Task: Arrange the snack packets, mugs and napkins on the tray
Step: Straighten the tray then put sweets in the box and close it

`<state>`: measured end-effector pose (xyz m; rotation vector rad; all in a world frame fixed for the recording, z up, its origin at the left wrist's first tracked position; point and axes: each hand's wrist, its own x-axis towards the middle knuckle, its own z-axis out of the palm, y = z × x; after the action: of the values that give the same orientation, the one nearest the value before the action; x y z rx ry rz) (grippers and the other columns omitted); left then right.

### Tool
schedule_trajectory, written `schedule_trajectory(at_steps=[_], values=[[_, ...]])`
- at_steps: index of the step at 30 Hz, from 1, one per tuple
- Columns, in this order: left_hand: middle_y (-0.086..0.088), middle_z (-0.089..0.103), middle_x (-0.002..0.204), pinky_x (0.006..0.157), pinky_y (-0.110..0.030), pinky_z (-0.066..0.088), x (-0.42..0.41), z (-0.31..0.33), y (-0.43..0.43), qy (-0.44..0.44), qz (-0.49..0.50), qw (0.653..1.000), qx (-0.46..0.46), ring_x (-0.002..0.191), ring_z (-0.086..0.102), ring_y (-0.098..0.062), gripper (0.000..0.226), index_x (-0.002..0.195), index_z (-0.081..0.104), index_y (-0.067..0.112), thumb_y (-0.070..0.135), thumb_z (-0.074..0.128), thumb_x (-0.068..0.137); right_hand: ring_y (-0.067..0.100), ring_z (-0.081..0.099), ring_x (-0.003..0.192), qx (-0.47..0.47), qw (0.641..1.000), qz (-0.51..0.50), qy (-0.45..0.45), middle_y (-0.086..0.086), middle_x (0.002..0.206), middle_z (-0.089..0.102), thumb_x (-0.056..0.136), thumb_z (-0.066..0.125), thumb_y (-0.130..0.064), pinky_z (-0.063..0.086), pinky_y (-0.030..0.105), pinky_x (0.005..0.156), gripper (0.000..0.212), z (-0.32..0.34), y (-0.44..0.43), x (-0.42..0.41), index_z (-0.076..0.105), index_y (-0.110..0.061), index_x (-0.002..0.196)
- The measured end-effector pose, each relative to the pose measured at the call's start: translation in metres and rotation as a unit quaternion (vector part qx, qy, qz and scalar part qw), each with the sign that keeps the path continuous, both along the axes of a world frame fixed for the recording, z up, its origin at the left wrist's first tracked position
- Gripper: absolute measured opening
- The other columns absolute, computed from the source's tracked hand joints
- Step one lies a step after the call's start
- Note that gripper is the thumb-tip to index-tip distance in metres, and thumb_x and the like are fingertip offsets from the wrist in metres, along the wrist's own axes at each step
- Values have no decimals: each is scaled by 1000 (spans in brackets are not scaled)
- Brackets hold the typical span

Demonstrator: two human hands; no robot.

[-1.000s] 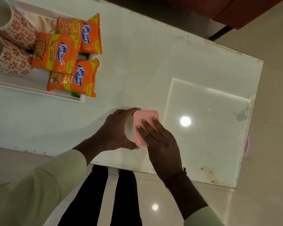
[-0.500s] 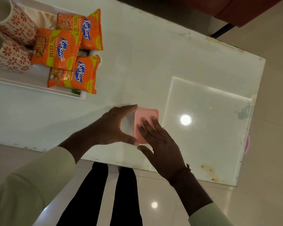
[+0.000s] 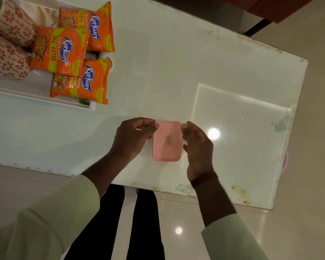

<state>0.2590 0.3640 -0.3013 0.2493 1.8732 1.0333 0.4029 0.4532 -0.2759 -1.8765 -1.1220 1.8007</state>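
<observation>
A pink-lidded box (image 3: 167, 141) lies flat on the white table (image 3: 158, 62) near its front edge. My left hand (image 3: 131, 137) holds its upper left corner with curled fingers. My right hand (image 3: 199, 147) holds its right edge, a fingertip at the upper right corner. At far left a white tray (image 3: 36, 98) carries two floral mugs (image 3: 13, 25) (image 3: 8, 61), three orange snack packets (image 3: 60, 51) (image 3: 99, 27) (image 3: 86, 81) and a cream napkin (image 3: 43, 15) behind them.
A square glass panel (image 3: 238, 128) is set into the table's right part, with stains near the right front corner. Red-brown furniture (image 3: 281, 6) stands beyond the far edge. A pink object (image 3: 285, 164) shows past the table's right edge. My legs are below the front edge.
My right hand has come off the top of the pink box and moved to its right side. My left hand has shifted up to its corner, so the whole lid now shows.
</observation>
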Motion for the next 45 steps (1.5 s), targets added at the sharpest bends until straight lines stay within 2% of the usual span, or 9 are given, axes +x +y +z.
schedule_trajectory(at_steps=[2,6,11,16,21,25,33,40,45], values=[[1,74,86,74,-33,58,3,2,3,6,1,1000,-6,78,72,-16,18,101,75,18,27,73,85,17,65,98,-56,998,-21,36,0,109,73,91,67,-30,55,31,79,17,-4,1,-5,72,-23,105],[5,73,87,79,-42,59,2,2,8,66,-28,997,-25,84,70,-18,18,100,75,18,29,72,86,15,65,90,-7,997,-66,25,-4,102,72,93,65,-25,57,33,71,7,-15,-16,-14,71,-27,94],[5,72,83,76,-40,60,9,6,12,126,-37,991,-36,76,69,-15,16,98,75,16,27,71,87,-2,66,75,48,994,-95,-6,-17,86,72,94,63,-25,58,27,67,10,-21,-26,-21,71,-29,91],[1,73,99,77,-29,56,15,21,9,129,-33,990,-36,85,67,-15,25,111,70,15,31,65,92,6,66,80,16,993,-117,-25,-12,90,74,88,71,-26,55,21,60,6,-8,-23,-20,75,-25,93],[16,66,92,65,0,40,36,19,-22,103,11,994,-45,81,60,9,39,116,64,23,48,67,86,7,69,86,-27,991,-122,-40,-6,98,76,79,81,-29,54,20,72,32,-7,-35,6,74,-18,107],[12,70,89,69,-13,50,58,13,-52,44,7,997,-62,80,67,-2,33,108,66,23,45,70,84,5,69,83,-48,995,-75,-47,-9,90,77,81,78,-28,53,18,69,9,-5,-55,26,77,-24,89],[2,75,75,77,-43,61,58,7,-51,-20,51,997,-62,71,73,-14,11,85,68,23,31,75,84,7,65,69,-17,996,-53,-69,-5,77,75,83,77,-25,58,34,75,4,-7,-56,25,76,-22,83],[5,74,74,76,-44,60,51,20,-44,21,65,996,-64,70,72,-10,8,85,70,22,29,73,86,12,67,74,1,997,-41,-72,-7,76,76,83,76,-25,59,35,78,5,1,-51,13,75,-26,79],[12,73,74,70,-30,59,16,34,-29,94,117,988,-23,70,72,-7,6,84,67,32,30,71,87,6,67,66,23,999,-22,-23,-5,75,76,82,77,-24,60,30,72,7,6,-30,-31,76,-27,77]])
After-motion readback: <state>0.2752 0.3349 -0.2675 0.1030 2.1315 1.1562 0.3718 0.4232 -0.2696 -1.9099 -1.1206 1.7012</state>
